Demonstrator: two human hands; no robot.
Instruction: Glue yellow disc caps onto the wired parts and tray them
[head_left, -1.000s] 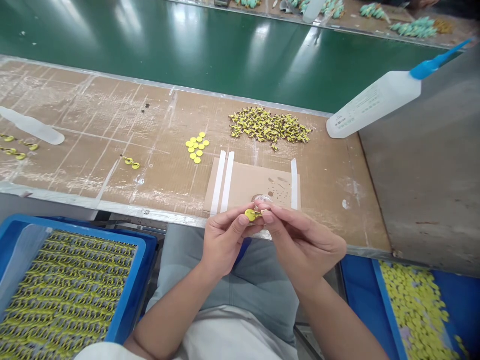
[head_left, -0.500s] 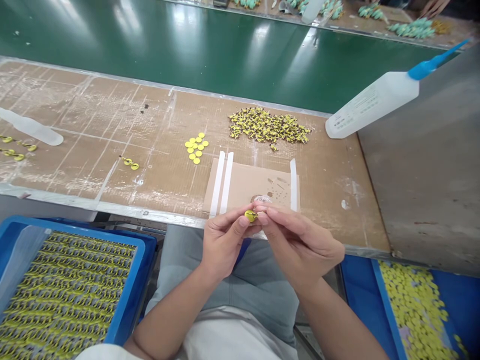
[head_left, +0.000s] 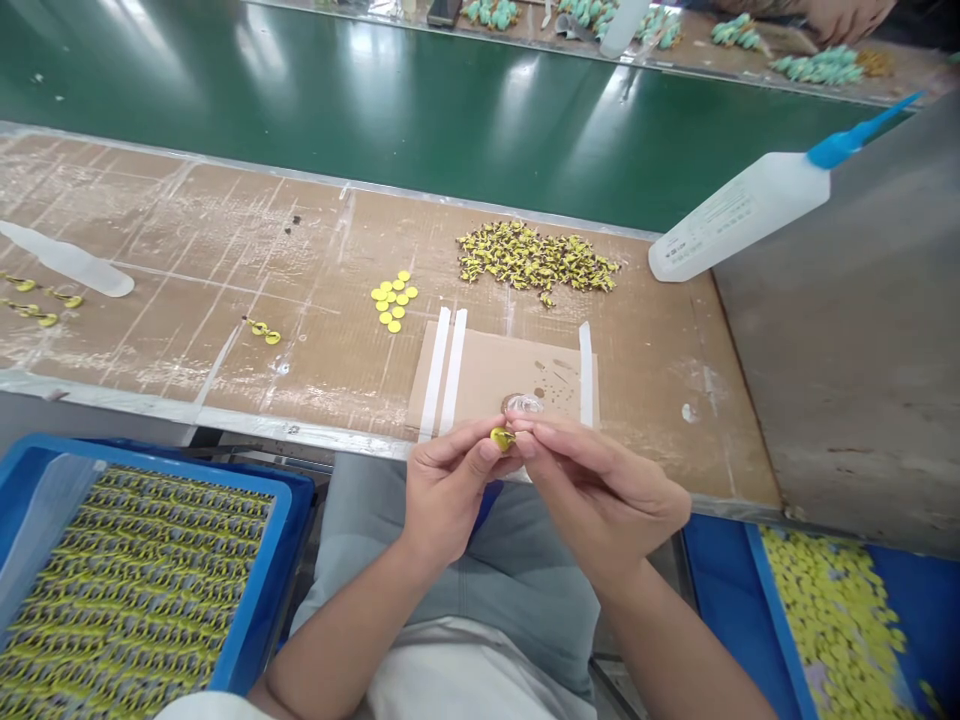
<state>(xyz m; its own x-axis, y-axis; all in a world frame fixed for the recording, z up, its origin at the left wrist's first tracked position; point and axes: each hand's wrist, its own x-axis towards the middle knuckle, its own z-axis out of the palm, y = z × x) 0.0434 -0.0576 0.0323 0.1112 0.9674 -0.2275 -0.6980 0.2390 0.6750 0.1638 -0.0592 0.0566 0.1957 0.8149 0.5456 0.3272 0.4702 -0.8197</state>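
Observation:
Between the thumb and fingers of my left hand [head_left: 446, 495] is a small round yellow disc [head_left: 500, 438], held just over the table's front edge. My right hand [head_left: 611, 495] is closed in a pinch at the disc's right side, on a small dark piece [head_left: 514, 437] lying against it; the fingertips hide most of that piece. Just beyond my hands lies a cardboard sheet [head_left: 495, 365] with white tape strips and a smeared, whitish ring of glue. Several loose yellow discs [head_left: 394, 300] lie to its left, and a pile of small yellow-and-dark pieces [head_left: 532, 260] lies behind it.
A white bottle with a blue nozzle [head_left: 742, 215] leans by the metal panel [head_left: 847, 350] at right. Joined pieces [head_left: 264, 332] lie at left. Blue trays stand below: filled rows [head_left: 150, 580] left, loose discs [head_left: 832, 610] right. A co-worker's hand [head_left: 847, 18] shows beyond the green belt [head_left: 420, 110].
My hands keep their pinch on the disc and have hardly moved. The view has shifted slightly. Across the belt, the co-worker's hand shows more fully.

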